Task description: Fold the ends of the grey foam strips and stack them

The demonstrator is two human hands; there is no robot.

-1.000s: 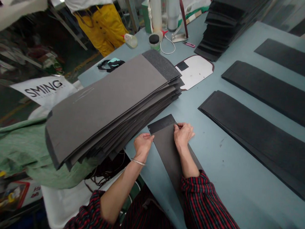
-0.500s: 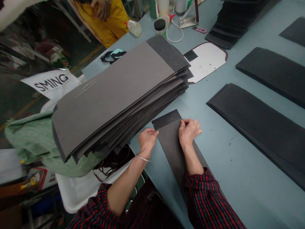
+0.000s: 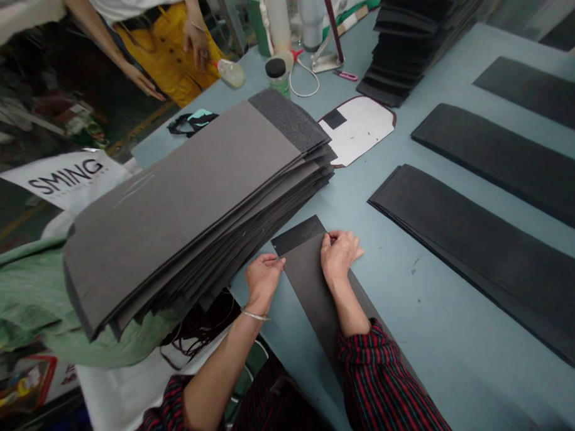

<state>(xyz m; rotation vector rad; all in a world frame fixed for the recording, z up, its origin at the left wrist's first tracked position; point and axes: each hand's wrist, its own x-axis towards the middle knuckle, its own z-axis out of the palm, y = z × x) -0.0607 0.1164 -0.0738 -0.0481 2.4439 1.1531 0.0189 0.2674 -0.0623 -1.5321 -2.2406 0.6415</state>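
Observation:
A long dark grey sheet (image 3: 308, 285) with a blacker band across its far end lies on the table in front of me. My left hand (image 3: 262, 279) is closed, thumb and fingers pinching the sheet's left edge just below the band. On the opposite edge, my right hand (image 3: 337, 256) pinches the sheet near the band's corner, its forearm lying over the sheet. Left of both hands rests a thick stack of similar grey sheets (image 3: 194, 187), its top one also with a dark end band. The sheet's near end is hidden under my right sleeve.
Piles of black strips (image 3: 475, 247) lie to the right, and a tall black stack (image 3: 397, 49) stands behind. A white panel (image 3: 361, 133), a lidded jar (image 3: 277, 77) and a pink cutter (image 3: 346, 75) sit farther back. A person in yellow trousers (image 3: 168, 54) stands across the table.
My view has shifted, so the table's contents appear farther left and slightly lower. Both hands keep their pinch on the sheet's edges. The other person's hands have moved apart.

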